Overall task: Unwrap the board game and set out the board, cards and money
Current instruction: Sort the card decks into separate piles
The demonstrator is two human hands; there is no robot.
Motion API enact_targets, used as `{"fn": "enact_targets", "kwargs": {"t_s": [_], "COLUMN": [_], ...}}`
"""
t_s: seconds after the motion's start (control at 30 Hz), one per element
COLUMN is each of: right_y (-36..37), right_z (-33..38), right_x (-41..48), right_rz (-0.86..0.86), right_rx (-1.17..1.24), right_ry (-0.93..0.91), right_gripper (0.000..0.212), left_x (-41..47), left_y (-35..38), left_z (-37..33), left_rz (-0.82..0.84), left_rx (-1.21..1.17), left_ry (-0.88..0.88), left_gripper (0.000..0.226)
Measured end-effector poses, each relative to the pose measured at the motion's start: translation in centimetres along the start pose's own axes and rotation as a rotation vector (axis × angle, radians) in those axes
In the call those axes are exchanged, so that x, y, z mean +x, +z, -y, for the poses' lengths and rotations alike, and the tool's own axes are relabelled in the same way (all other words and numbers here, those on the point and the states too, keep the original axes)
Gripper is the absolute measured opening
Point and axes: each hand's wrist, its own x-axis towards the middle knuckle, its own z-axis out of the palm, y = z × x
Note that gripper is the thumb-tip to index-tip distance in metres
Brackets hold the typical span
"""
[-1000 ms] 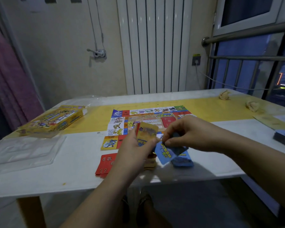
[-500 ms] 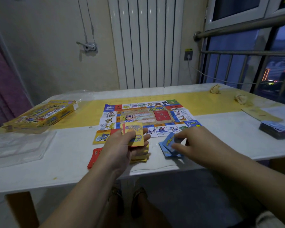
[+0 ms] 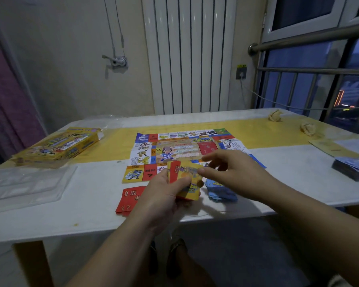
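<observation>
Table (image 3: pixel 87 195) bore board (image 3: pixel 180 146) at 12 o'clock. We noted left hand (image 3: pixel 162 197) clamped on card stack (image 3: pixel 184 172), right hand (image 3: pixel 238 172) loose-fingered at its 3 o'clock. Sorting judged in hand; next called for pinching top card, matching pile.

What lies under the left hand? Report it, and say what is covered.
A red card pile lies on the table, its right part hidden by the left hand, which grips yellow and red cards. Whether more cards lie beneath the hand cannot be seen.
</observation>
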Motion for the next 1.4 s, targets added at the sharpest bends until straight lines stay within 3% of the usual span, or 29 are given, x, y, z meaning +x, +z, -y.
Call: {"fn": "enact_targets", "kwargs": {"t_s": [0.17,0.37,0.53,0.67,0.83,1.0,1.13,1.3,1.4], "right_y": [0.8,1.7,1.0,0.6,2.3,4.2,4.1,4.0,4.9], "right_z": [1.5,2.4,3.8,4.0,2.2,1.8,2.1,4.0,5.5], "right_x": [1.4,1.4,2.3,2.5,2.2,1.2,1.2,2.6,3.6], "right_rz": [0.034,0.26,0.177,0.379,0.22,0.264,0.337,0.132,0.135], "right_rx": [0.223,0.307,0.302,0.25,0.269,-0.108,-0.264,0.013,0.158], "right_ry": [0.006,0.021,-0.043,-0.082,0.07,0.01,0.005,-0.074,-0.073], "right_gripper": [0.017,0.031,0.018,0.018,0.016,0.022,0.026,0.033,0.032], "left_x": [-0.1,-0.1,0.1,0.6,0.6,-0.2,-0.6,-1.3,-1.5], "left_y": [-0.5,-2.3,-3.0,-3.5,-5.7,-6.5,-6.9,-6.8,-6.9], "left_z": [0.1,-1.5,-3.2,-3.4,-3.1,-2.2,-1.8,-1.1,-0.8], "left_rz": [-0.066,-0.187,-0.169,-0.195,-0.303,-0.253,-0.211,-0.127,-0.133], "left_rx": [0.017,-0.03,0.233,0.049,-0.303,-0.241,-0.162,-0.067,0.065], "left_ry": [0.061,0.186,0.29,0.245,0.113,0.105,0.109,0.111,0.143], "left_gripper": [0.019,0.023,0.022,0.007,0.02,0.025,0.021,0.017,0.025]}}
